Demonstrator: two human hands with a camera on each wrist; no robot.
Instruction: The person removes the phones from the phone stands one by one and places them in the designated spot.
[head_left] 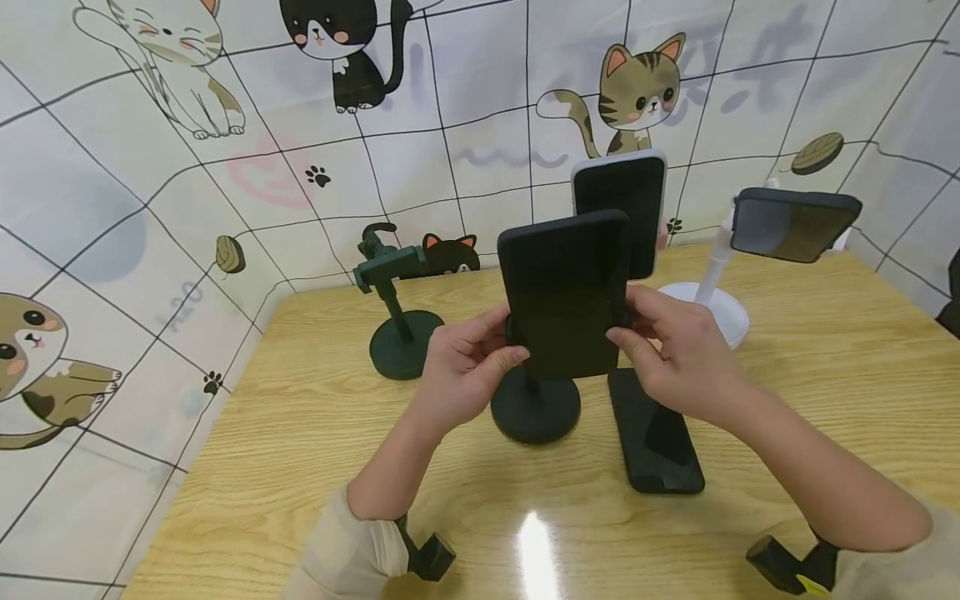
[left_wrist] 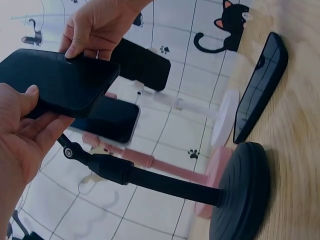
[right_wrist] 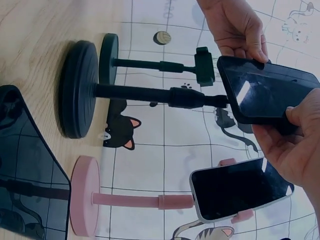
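Observation:
A black phone (head_left: 566,292) stands nearly upright at the top of a black phone stand (head_left: 536,410) with a round base. My left hand (head_left: 467,367) pinches its left edge, thumb on the screen side and fingers behind. On the right edge, my right hand (head_left: 678,350) grips it the same way. The stand's black pole (right_wrist: 132,94) runs up to the phone's back in the right wrist view. The holder behind the phone is mostly hidden, so I cannot tell how the phone sits in it. Another black phone (head_left: 655,433) lies flat on the table below my right hand.
A dark green stand (head_left: 405,337) without a phone is at the back left. Behind the black stand, a pink stand (right_wrist: 85,195) bears a white-edged phone (head_left: 637,208). At the right, a white stand (head_left: 722,310) carries a sideways phone (head_left: 795,225). A cat-print wall covering (head_left: 480,158) backs the wooden table (head_left: 300,467).

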